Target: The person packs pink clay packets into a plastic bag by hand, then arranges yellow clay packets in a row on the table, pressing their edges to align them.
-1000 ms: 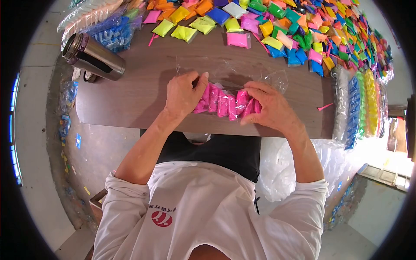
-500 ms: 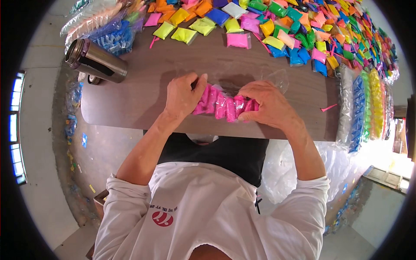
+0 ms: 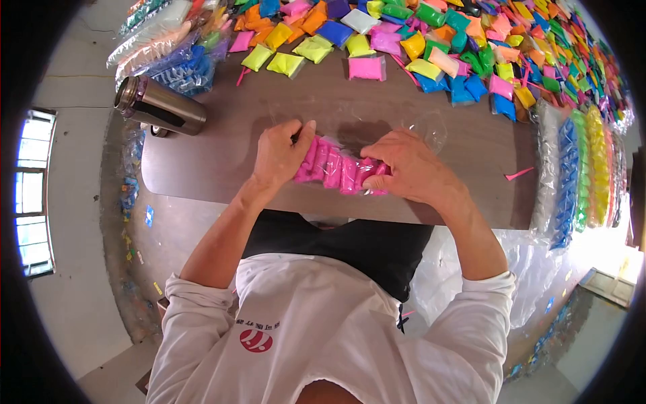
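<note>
A row of small bright pink packets (image 3: 331, 167) lies side by side in clear plastic near the front of the table. My left hand (image 3: 281, 156) is closed on the left end of the row, thumb and fingers bent around it. At the other end, my right hand (image 3: 416, 168) grips the packets between its thumb in front and its fingers behind. Loose clear film (image 3: 434, 128) spreads on the tabletop behind both hands. Part of the row's right end is hidden by my right fingers.
A steel flask (image 3: 161, 106) lies at the left of the brown table (image 3: 202, 168). Many coloured packets (image 3: 431, 40) are heaped along the back. Filled clear sleeves, one of them blue (image 3: 566, 175), line the right edge. A pink strip (image 3: 519, 174) lies near them.
The view has shifted slightly. My right hand has moved a little left along the pink packets, and the row looks slightly shorter. My left hand keeps its hold.
</note>
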`<state>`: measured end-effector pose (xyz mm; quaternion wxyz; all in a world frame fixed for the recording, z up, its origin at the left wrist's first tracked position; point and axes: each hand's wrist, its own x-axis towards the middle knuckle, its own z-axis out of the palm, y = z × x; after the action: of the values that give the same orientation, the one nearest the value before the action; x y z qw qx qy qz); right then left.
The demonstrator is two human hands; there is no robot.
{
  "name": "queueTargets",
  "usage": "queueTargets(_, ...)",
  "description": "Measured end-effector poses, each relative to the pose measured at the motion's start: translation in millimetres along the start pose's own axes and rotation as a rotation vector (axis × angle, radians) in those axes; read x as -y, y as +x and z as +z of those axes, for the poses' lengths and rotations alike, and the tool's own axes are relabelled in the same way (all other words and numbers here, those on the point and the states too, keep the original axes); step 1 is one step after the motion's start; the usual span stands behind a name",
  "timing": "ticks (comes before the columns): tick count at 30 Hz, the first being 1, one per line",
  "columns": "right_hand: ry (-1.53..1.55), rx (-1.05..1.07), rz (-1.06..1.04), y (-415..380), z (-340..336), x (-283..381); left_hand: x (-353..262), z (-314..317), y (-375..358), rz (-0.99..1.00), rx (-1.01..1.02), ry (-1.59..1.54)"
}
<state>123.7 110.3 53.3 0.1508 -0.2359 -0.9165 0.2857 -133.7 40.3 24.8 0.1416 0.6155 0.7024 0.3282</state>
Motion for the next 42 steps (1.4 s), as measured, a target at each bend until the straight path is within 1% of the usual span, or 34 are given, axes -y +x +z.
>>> queueTargets(2,-0.036,-0.049,0.006,1.3,0.4,4.3,-5.1,-4.4,-0.4,-0.041,0.050,0.001)
queueTargets(4,-0.077,-0.083,0.036,4.4,-8.0,14.6,-5.7,-5.2,-1.8,-0.041,0.060,-0.005)
queueTargets(7,-0.053,0.134,0.155,18.3,-17.6,29.7,-3.2,-2.5,-3.0,-0.021,0.047,-0.009)
queueTargets(10,-0.085,0.192,0.140,28.3,-4.5,38.3,-5.6,-4.4,-3.7,-0.029,0.040,-0.019)
queueTargets(13,-0.149,0.186,0.137,37.2,10.5,45.7,-6.5,-5.7,-6.7,-0.022,0.034,-0.030)
queueTargets(19,-0.122,0.168,0.136,44.9,31.5,44.3,-3.7,-10.8,-11.2,0.026,0.021,-0.075)
queueTargets(22,-0.206,-0.199,-0.030,40.6,48.9,38.6,2.3,-7.9,-13.1,0.025,0.007,-0.101)
queueTargets(25,-0.116,-0.046,-0.059,45.0,43.5,37.5,0.5,-5.1,-15.0,-0.008,0.003,-0.153)
queueTargets(28,-0.061,0.158,0.042,50.8,29.2,40.4,2.3,-3.3,-18.2,-0.042,0.031,-0.179)
queueTargets(32,-0.048,0.226,0.043,53.9,28.3,37.0,-2.3,-6.1,-17.8,-0.041,0.043,-0.167)
queueTargets(37,-0.012,0.333,0.081,56.9,20.9,38.2,-5.5,-4.3,-15.8,0.013,0.034,-0.131)
queueTargets(40,0.213,0.208,0.160,46.4,6.6,39.8,-11.3,-4.4,-11.1,0.027,0.070,-0.138)
queueTargets(42,0.310,-0.038,0.316,33.8,-13.5,31.7,-12.5,-5.8,-12.2,0.044,0.090,-0.128)
